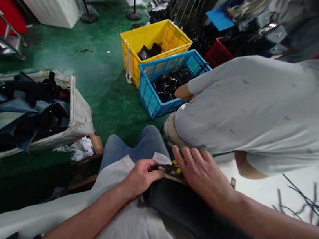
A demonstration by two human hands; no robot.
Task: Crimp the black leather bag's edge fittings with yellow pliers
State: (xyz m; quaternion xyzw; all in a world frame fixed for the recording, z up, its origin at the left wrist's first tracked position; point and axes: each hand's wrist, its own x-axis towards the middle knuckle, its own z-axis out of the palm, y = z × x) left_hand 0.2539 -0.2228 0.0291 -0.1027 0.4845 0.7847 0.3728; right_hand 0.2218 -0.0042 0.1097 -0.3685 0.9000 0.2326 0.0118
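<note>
A dark leather piece [183,207] lies on my lap over a pale grey apron. My left hand [142,176] is closed in a pinch on its upper edge, where a dark strip with small yellow clips [172,169] runs. My right hand [201,173] rests on the same edge from the right, fingers curled over the strip. What lies under the right fingers is hidden.
A person in a grey shirt [259,113] bends forward close on my right, one arm reaching into a blue crate [150,97] of black parts. A yellow crate [136,39] stands behind it. A pale bin [79,111] of dark fabric sits left. Green floor [103,80] lies between.
</note>
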